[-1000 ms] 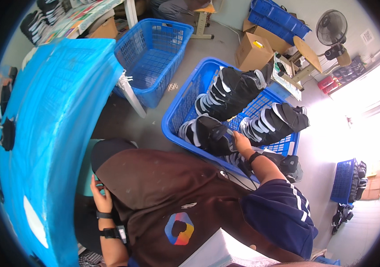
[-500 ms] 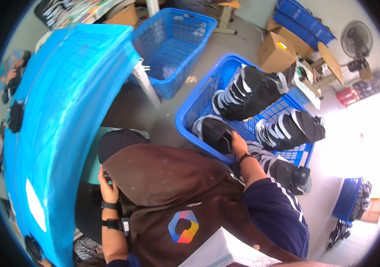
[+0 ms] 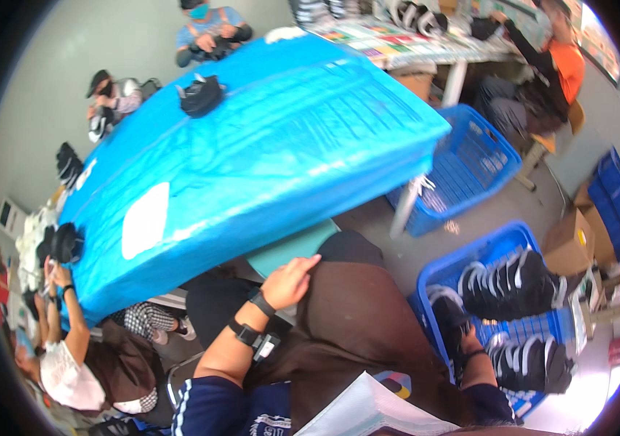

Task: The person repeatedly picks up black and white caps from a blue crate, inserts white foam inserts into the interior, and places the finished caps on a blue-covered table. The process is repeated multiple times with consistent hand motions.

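Note:
My right hand [image 3: 471, 341] reaches down into a blue plastic basket [image 3: 422, 301] at the lower right. Its fingers are closed on a stack of black fabric pieces [image 3: 449, 317] with grey edges, which look like nested caps; the fingertips are partly hidden. Beside it in the basket lie another black stack with grey bands [image 3: 511, 287] and a nearer one [image 3: 532, 365]. My left hand [image 3: 288, 282] rests beside my knee, on the brown apron [image 3: 353, 305], with its fingers stretched out and nothing in it.
A table wrapped in blue plastic [image 3: 274, 152] fills the left and middle, with black cap-like pieces [image 3: 202, 96] on it. Several people sit around it and at another table [image 3: 383, 43]. A second blue basket [image 3: 470, 156] and cardboard boxes [image 3: 570, 238] stand on the right.
My view has swung left, bringing the blue table and the people into sight. My right hand stays at the stack in the basket. The left hand still lies by my knee.

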Motion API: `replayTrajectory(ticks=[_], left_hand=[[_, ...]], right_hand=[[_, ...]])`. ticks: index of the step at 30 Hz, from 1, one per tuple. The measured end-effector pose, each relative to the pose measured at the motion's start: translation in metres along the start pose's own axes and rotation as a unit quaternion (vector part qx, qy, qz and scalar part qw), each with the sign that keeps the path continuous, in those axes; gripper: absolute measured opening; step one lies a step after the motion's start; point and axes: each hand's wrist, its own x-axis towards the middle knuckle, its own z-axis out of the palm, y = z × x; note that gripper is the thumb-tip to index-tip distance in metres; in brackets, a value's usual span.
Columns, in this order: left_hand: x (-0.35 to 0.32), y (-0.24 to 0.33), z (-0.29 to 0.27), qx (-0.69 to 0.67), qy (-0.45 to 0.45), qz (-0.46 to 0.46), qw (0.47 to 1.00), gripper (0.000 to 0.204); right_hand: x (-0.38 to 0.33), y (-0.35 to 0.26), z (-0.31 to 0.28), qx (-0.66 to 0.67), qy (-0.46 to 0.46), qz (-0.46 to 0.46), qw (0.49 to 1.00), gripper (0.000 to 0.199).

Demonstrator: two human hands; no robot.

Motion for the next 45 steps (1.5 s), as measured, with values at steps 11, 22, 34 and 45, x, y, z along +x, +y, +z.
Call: replayTrajectory(ticks=[11,22,34,45], left_hand=[[0.062,-0.053,-0.155,-0.105,0.208,0.003,0.972,0.045],[0.197,-0.297,-0.236,0.238,0.221,-0.215,0.921,0.062],[0.258,-0.348,-0.236,0.252,0.342,-0.246,0.871,0.022],[0.213,-0.178,-0.306,-0.099,0.409,-0.035,0.906,0.016]], right_hand=[[-0.088,-0.248,0.015,0.029,0.140,-0.418,0.897,0.065],[-0.214,-0.420,0.067,-0.244,0.168,-0.649,0.701,0.031],[-0.197,-0.419,0.051,-0.256,0.147,-0.618,0.728,0.035],[-0.202,-0.417,0.061,-0.201,0.159,-0.654,0.712,0.032]])
